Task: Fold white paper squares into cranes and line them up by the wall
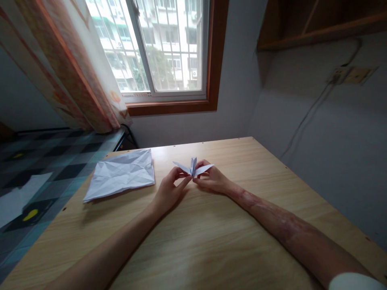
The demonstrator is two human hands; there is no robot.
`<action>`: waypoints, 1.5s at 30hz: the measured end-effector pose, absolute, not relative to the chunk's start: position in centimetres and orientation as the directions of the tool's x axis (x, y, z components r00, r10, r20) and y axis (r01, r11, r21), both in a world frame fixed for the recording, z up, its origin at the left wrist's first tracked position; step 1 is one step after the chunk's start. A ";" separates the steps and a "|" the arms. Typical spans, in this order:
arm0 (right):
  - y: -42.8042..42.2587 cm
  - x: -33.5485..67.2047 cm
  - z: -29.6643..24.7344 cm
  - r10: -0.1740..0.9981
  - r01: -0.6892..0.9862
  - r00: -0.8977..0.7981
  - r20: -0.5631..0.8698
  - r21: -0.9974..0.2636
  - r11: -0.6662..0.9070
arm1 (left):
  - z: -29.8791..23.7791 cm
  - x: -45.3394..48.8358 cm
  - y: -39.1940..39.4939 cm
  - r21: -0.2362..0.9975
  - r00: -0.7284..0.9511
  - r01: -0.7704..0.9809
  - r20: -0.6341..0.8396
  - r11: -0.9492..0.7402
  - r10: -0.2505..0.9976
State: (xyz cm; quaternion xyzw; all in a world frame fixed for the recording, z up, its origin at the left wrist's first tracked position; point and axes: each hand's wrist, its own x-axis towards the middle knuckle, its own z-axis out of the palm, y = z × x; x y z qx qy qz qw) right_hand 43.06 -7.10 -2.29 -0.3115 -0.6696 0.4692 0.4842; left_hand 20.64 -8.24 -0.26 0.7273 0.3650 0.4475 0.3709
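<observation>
A folded white paper crane (193, 168) is held just above the table, its two wings spread out to the left and right and a folded point standing up between them. My left hand (171, 187) pinches its lower left side between thumb and fingers. From the other side my right hand (214, 177) grips the base, with the thumb close to my left thumb. The right wing partly hides my right fingers. A creased sheet of white paper (123, 175) lies on the table to the left of my left hand.
The light wooden table (236, 241) reaches toward the wall under a barred window (178, 52). At left is a checked bed cover (45, 157) with white paper pieces (24, 197) on it. A patterned curtain (69, 60) hangs beside the window. A cable (305, 117) runs down the right wall.
</observation>
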 end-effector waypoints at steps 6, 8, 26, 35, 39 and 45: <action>-7.4 42.6 -2.0 0.893 0.042 -0.261 0.366 -0.920 0.389 | 0.0 20.7 -8.5 0.837 0.318 0.240 0.410 -0.491 0.855; -7.5 42.5 -1.7 0.892 0.042 -0.272 0.360 -0.922 0.385 | 0.3 20.8 -8.7 0.835 0.337 0.249 0.401 -0.491 0.852; -7.1 43.0 -1.6 0.854 0.081 -0.236 0.463 -0.867 0.492 | -0.5 20.6 -8.1 0.907 0.314 0.081 0.371 -0.414 0.874; -7.8 42.6 -1.4 0.808 0.067 -0.299 0.508 -0.833 0.549 | -0.1 20.7 -8.4 0.879 0.336 0.178 0.368 -0.442 0.867; -7.7 43.0 -1.3 0.744 0.064 -0.203 0.637 -0.749 0.659 | 0.2 20.6 -8.4 0.873 0.352 0.163 0.385 -0.460 0.853; -7.6 43.3 -0.7 0.671 0.120 -0.190 0.717 -0.661 0.741 | 0.0 20.5 -8.3 0.872 0.392 0.148 0.382 -0.468 0.837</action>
